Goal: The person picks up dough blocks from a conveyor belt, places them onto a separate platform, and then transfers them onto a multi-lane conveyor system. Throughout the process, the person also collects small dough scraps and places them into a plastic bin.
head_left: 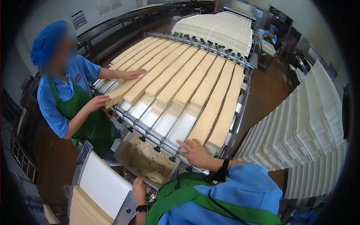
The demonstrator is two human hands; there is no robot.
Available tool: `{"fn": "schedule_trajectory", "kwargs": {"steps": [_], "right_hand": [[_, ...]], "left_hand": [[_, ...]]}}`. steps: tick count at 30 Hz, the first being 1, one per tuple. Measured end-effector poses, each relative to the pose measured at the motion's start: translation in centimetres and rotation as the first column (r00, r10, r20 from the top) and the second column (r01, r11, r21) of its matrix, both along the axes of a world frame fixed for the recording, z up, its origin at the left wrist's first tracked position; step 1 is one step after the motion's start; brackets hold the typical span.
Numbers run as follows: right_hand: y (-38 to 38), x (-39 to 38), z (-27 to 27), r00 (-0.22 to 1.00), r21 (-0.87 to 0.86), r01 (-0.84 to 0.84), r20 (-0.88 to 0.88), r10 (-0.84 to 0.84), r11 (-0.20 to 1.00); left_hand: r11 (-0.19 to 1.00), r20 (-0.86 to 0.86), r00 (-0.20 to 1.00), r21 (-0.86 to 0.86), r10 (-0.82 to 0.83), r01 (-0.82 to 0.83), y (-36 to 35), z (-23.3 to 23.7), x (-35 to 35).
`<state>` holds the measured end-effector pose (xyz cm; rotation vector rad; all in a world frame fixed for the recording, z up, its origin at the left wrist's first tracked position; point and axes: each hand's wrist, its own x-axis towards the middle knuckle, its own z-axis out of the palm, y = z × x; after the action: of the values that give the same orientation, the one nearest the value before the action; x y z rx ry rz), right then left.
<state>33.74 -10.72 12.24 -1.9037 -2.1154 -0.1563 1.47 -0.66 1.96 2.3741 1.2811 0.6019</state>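
Long pale-yellow strips lie side by side on a slatted conveyor with metal rails. My right hand rests at the near end of one strip, fingers spread. Low beside the bin, my left hand has its fingers together and curled; whatever they hold is hidden. A white bin under the conveyor's front edge holds broken pale pieces. White slats show between the strips' uneven near ends and the front rail.
At the left, a co-worker in a green apron has both hands on a strip. Stacked white trays stand at the right. A white board and more strips are at the lower left. Another person is far back.
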Motion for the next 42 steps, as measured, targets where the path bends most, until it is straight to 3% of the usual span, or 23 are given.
{"fn": "schedule_trajectory", "kwargs": {"steps": [3,6,9,12,15,18,21,24,33,39,42], "right_hand": [[0.0,0.1,-0.3,0.997,0.033,0.031,-0.065,-0.029,0.999],[0.1,0.8,-1.6,1.0,0.148,0.023,-0.011,-0.022,0.989],[-0.1,0.7,-0.8,0.978,0.066,0.208,-0.028,-0.206,0.976],[0.3,0.5,-1.4,0.972,-0.067,0.235,-0.018,-0.236,0.97],[0.4,1.1,-2.4,0.989,-0.058,0.148,-0.017,-0.149,0.987],[0.1,1.3,-2.0,0.991,-0.083,0.024,-0.131,-0.035,0.996],[0.3,1.2,-3.4,0.992,-0.056,0.017,-0.122,-0.023,0.998],[0.6,0.6,-4.3,0.968,-0.117,0.25,0.0,-0.252,0.961],[1.4,0.0,-4.4,0.919,-0.208,0.388,0.012,-0.394,0.898],[4.2,-1.6,-1.3,0.967,-0.26,0.204,-0.096,-0.235,0.944],[6.4,-2.7,-2.1,0.986,-0.3,0.064,-0.128,-0.106,0.952]], "left_hand": [[1.0,-0.011,1.0,0.002,-0.003,0.003,0.0,-0.1,-0.1],[1.0,-0.015,1.0,-0.012,0.012,-0.012,-0.1,0.0,0.2],[1.0,-0.018,1.0,-0.027,0.012,-0.012,0.0,-0.1,-0.1],[1.0,-0.029,1.0,-0.007,0.008,-0.008,0.1,-0.9,-0.4],[1.0,-0.036,0.999,-0.018,0.023,-0.023,0.2,-1.0,-0.4],[0.999,-0.067,0.997,-0.008,0.033,-0.034,0.1,-0.8,-0.2],[1.0,-0.065,0.997,-0.001,0.03,-0.03,0.3,-1.0,-0.2],[1.0,-0.05,0.998,-0.002,0.022,-0.022,0.3,-1.0,-0.4],[0.998,0.021,0.998,-0.028,0.06,-0.059,0.2,-1.3,-0.5],[0.998,0.076,0.996,-0.05,0.044,-0.041,0.5,-1.6,-0.9],[0.986,0.055,0.998,-0.164,0.036,-0.027,0.6,-2.5,-1.2]]}}
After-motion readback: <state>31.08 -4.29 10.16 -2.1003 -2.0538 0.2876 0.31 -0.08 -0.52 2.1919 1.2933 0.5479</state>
